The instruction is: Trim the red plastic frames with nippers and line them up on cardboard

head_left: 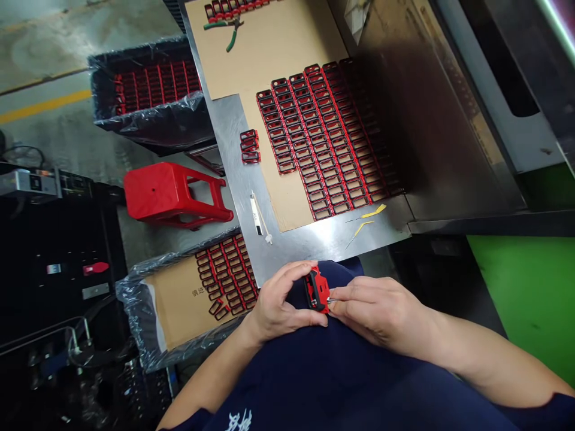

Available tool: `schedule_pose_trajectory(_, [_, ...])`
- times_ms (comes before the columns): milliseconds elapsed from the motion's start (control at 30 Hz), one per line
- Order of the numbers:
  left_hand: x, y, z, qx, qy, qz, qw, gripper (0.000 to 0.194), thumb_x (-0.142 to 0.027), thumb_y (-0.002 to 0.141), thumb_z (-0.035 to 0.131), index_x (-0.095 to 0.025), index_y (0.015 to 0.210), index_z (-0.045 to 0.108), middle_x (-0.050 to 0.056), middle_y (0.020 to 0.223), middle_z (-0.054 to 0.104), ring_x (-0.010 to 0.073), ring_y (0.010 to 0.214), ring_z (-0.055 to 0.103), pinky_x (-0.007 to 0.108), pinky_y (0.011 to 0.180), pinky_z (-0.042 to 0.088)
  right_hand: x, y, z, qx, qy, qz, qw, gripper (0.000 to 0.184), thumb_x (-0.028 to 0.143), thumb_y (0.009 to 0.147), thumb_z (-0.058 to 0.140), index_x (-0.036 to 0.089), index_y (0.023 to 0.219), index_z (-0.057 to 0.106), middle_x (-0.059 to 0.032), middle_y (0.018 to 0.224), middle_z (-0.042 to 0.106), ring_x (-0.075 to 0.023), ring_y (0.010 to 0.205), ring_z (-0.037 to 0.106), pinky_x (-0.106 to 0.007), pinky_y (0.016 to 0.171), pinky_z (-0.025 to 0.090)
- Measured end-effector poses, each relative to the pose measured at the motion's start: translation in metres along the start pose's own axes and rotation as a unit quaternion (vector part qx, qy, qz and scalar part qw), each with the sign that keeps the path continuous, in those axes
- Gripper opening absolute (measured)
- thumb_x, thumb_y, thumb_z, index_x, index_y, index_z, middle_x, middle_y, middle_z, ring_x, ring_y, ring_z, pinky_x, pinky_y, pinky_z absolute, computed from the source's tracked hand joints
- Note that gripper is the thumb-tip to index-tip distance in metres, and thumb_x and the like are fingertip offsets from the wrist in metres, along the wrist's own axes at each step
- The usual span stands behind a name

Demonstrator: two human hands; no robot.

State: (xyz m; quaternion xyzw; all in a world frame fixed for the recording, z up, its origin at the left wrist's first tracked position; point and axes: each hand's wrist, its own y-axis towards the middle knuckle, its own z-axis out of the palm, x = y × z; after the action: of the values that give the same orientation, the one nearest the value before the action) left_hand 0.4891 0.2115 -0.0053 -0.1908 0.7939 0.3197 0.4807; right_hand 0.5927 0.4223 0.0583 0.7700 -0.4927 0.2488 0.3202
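Observation:
My left hand (281,302) grips a small red and black plastic frame part (315,290) between thumb and fingers, over my dark blue lap. My right hand (375,311) is closed in a pinch on a thin metal tool whose tip (330,300) touches the part's right edge. Ahead on the steel table (233,137), several rows of the same red frames (326,134) lie on a cardboard sheet (269,54). Three loose frames (250,146) sit left of the sheet.
A white tool (258,218) and yellow tweezers (371,214) lie near the table's front edge; green pliers (227,30) rest at the far end. A box of frames (224,272) stands at my left, another crate (150,90) farther off, and a red stool (173,194) between them.

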Motion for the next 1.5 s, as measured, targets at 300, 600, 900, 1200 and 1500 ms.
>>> schedule_pose_trajectory(300, [0.003, -0.006, 0.006, -0.021, -0.042, -0.031, 0.998, 0.087, -0.054, 0.062, 0.09, -0.019, 0.135, 0.057, 0.018, 0.121, 0.072, 0.0297, 0.111, 0.072, 0.044, 0.098, 0.061, 0.0, 0.0, 0.005, -0.041, 0.009, 0.01, 0.999, 0.028, 0.013, 0.104, 0.05, 0.018, 0.076, 0.049, -0.0058, 0.086, 0.07, -0.0135, 0.061, 0.057, -0.027, 0.057, 0.045])
schedule_pose_trajectory(600, [0.012, -0.023, 0.014, -0.112, -0.253, -0.166, 0.947, 0.076, -0.064, 0.078, 0.076, -0.027, 0.137, 0.045, 0.018, 0.142, 0.057, 0.0267, 0.113, 0.071, 0.045, 0.099, 0.061, -0.017, -0.015, 0.019, -0.218, 0.204, 0.279, 0.913, 0.026, 0.028, 0.093, 0.075, 0.016, 0.074, 0.062, -0.0087, 0.088, 0.074, -0.0202, 0.079, 0.073, -0.022, 0.059, 0.055])
schedule_pose_trajectory(900, [0.022, -0.032, 0.015, -0.12, -0.196, -0.185, 0.955, 0.086, -0.083, 0.076, 0.058, -0.03, 0.14, 0.038, 0.015, 0.14, 0.052, 0.0257, 0.111, 0.068, 0.045, 0.098, 0.06, -0.048, -0.045, 0.019, -0.02, 0.349, 0.352, 0.868, 0.031, 0.047, 0.091, 0.073, 0.017, 0.094, 0.079, -0.0081, 0.092, 0.072, -0.0156, 0.069, 0.066, -0.023, 0.059, 0.053])
schedule_pose_trajectory(1200, [0.13, 0.084, -0.04, -0.184, 0.088, -0.396, 0.895, 0.069, -0.069, 0.08, 0.061, -0.015, 0.122, 0.055, 0.017, 0.114, 0.068, 0.0301, 0.112, 0.068, 0.046, 0.097, 0.055, -0.056, -0.071, 0.001, 0.01, 0.173, 0.466, 0.868, 0.036, 0.054, 0.09, 0.065, 0.02, 0.089, 0.077, -0.0005, 0.061, 0.056, -0.0138, 0.055, 0.05, -0.022, 0.051, 0.034])
schedule_pose_trajectory(1500, [0.217, 0.181, -0.073, -0.152, 0.362, -0.533, 0.75, 0.059, -0.054, 0.086, 0.07, -0.012, 0.125, 0.06, 0.017, 0.134, 0.061, 0.0324, 0.129, 0.055, 0.055, 0.11, 0.043, -0.036, -0.072, 0.031, -0.019, 0.25, 0.48, 0.841, 0.042, 0.056, 0.089, 0.06, 0.017, 0.09, 0.075, -0.0019, 0.067, 0.055, -0.0138, 0.06, 0.047, -0.021, 0.055, 0.033])
